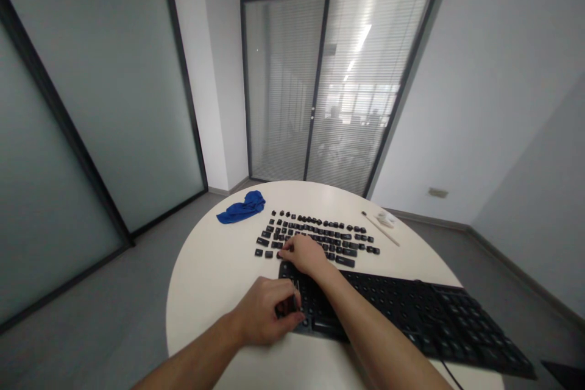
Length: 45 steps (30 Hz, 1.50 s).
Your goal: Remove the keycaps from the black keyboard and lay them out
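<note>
A black keyboard (388,301) lies at a slant across the front of the table, with most of its keys off on the left and middle. At its left end my left hand (269,308) is closed, fingers curled round a small dark thing with a thin, wire-like end that I cannot make out clearly. My right hand (305,253) reaches over the keyboard to the loose keycaps (324,233), laid out in rows behind it. Its thumb and fingers are pinched on a black keycap (279,255) in the nearest row, partly hidden by the fingertips.
A crumpled blue cloth (244,207) rests at the back left of the round white table (201,292). A thin brush (381,230) and a small white bundle (386,218) lie at the back right. A black cable (450,372) runs over the keyboard's right part.
</note>
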Each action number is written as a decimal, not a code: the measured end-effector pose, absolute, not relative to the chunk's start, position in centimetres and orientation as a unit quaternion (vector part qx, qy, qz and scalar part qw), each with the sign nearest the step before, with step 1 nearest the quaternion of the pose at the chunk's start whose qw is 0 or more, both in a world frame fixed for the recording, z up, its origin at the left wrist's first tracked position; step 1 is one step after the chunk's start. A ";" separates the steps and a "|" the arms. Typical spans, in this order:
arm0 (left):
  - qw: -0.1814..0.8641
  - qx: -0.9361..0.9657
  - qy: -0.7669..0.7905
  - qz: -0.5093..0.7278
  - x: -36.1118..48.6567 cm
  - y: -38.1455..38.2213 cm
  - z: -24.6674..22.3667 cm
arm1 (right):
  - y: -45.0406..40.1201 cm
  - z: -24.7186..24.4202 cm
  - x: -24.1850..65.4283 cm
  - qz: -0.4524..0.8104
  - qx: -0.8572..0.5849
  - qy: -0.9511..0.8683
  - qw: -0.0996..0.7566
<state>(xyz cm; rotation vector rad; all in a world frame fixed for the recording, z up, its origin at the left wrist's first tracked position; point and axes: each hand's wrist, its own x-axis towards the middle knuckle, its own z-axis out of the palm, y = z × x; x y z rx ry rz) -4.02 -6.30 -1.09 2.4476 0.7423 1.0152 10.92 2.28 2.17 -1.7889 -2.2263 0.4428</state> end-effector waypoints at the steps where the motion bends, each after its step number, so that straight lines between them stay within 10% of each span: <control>1: 0.194 0.873 0.264 0.362 -4.0 -6.3 -1.1 | 2.2 2.2 10.9 0.151 -0.614 -0.764 0.126; 29: 0.333 0.811 0.301 0.375 -3.1 -6.3 -1.4 | -3.2 5.3 20.1 0.259 -0.409 -0.856 0.182; 45: 0.405 0.764 0.317 0.389 -0.6 -7.1 -0.6 | -8.5 2.5 25.4 0.317 -0.405 -0.854 0.073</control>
